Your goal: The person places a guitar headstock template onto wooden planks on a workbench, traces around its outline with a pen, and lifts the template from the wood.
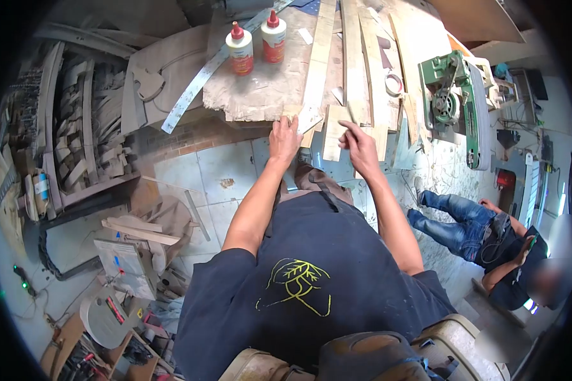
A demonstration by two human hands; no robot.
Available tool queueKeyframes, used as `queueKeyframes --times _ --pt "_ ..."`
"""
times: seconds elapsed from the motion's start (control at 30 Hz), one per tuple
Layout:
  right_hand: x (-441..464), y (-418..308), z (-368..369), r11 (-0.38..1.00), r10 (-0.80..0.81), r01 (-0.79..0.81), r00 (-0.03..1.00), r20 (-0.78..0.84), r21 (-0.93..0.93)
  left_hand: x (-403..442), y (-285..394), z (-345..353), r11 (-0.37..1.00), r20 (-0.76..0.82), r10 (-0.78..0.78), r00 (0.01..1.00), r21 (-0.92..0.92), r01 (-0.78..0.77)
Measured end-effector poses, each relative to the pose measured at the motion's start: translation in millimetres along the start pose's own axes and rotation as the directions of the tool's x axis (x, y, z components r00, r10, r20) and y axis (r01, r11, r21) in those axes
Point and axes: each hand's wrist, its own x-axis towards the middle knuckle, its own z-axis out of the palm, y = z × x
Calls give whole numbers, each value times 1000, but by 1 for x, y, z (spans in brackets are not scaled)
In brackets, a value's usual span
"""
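Note:
My left hand [285, 138] is at the front edge of the worktable [260, 95], its fingers bent over a small wooden piece [309, 124]. To its right, my right hand [360, 147] is closed around a thin, pencil-like stick [351, 113] that points up and away. Just left of this hand, a short pale wood block [333, 136] sticks out over the table edge. Long wooden strips [320, 57] run back across the table from both hands.
Two glue bottles [240, 54] and a long metal strip [194, 92] are at the table's left. A tape roll [393, 84] and a green machine [448, 95] stand right. A seated person [489, 235] holds a phone at lower right. Wood scraps [89, 133] fill a left rack.

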Motion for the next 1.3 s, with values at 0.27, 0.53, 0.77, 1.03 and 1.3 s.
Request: queueKeyframes --times 0.27,0.53,0.77,1.03,1.3 --pt "69 18 45 659 -358 519 853 380 -545 -8 7 21 982 -147 46 988 190 -18" --pt "66 46 57 421 -271 536 844 462 -732 -32 45 24 999 -236 6 972 44 5" --pt "67 50 58 429 -230 500 866 444 -753 -69 -3 -16 900 -276 -308 910 -394 186" --pt "64 46 59 445 -174 463 885 433 -767 -128 -121 8 566 -74 -752 655 -582 584" --pt "68 70 65 433 -277 505 863 423 -747 -80 -55 -9 796 -41 -406 913 -507 331"
